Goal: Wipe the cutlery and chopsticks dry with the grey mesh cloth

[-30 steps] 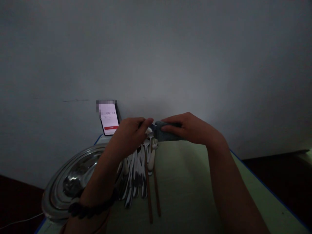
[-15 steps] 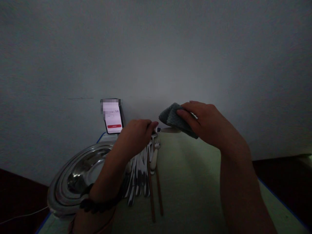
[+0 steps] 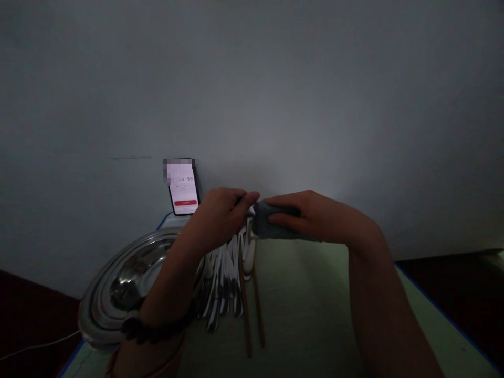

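My left hand (image 3: 222, 218) is closed, its thumb and fingers pinching one end of a shiny metal piece of cutlery (image 3: 251, 211). Most of that piece is hidden, so its exact kind does not show. A grey-green cloth (image 3: 271, 223) is folded around its other part, gripped by my right hand (image 3: 303, 212). Both hands are close together above the far part of the table. Below them lie several metal utensils (image 3: 224, 283), a fork with a pale handle (image 3: 249, 258), and two brown chopsticks (image 3: 258, 310).
Stacked steel basins (image 3: 92, 310) stand at the left, partly behind my left forearm. A phone (image 3: 183, 184) with a lit timer screen leans on the grey wall (image 3: 299, 105) at the back. The green table (image 3: 307, 304) has a blue edge.
My right hand has moved left and slightly down with the cloth, which now covers the cutlery's exposed part close to my left fingers. My left hand has barely shifted.
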The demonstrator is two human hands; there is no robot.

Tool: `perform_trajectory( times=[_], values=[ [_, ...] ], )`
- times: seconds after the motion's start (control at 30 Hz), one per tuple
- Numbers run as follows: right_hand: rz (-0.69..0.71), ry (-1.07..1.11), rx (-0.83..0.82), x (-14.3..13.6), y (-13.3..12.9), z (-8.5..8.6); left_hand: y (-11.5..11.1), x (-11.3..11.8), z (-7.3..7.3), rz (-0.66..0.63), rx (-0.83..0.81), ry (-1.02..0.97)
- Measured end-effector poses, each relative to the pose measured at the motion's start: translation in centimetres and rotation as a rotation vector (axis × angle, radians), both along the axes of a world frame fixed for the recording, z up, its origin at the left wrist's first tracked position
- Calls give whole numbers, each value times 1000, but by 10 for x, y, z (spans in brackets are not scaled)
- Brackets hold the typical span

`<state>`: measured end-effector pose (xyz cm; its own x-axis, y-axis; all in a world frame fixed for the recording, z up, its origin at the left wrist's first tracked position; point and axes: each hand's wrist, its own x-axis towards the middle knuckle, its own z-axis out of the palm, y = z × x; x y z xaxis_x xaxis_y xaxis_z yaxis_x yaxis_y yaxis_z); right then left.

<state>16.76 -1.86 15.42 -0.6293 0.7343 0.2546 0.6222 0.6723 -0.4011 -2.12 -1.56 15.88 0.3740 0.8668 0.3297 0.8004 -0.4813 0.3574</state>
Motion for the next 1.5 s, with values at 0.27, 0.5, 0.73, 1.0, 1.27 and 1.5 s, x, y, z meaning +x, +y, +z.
perform_trajectory(
  times=[0.27, 0.5, 0.73, 1.0, 1.27, 1.5],
  values=[
    [-64, -29, -22, -4, -5, 9, -3, 5, 0, -77, -31, -41],
    [-45, -49, -29, 1, -3, 10, -6, -6, 3, -197, -205, -85],
    [-69, -69, 12, 0, -4, 12, -13, -10, 7, -242, -274, 47],
    [-20, -75, 94, -7, 2, 5, -6, -6, -2, -349, -325, 87],
    [-23, -1, 25, -7, 10, 1, 0, -14, -2, -291, -286, -113],
    [3, 3, -254, 17, 5, 7, 4, -30, 3, -207, -224, -107]
  ],
)
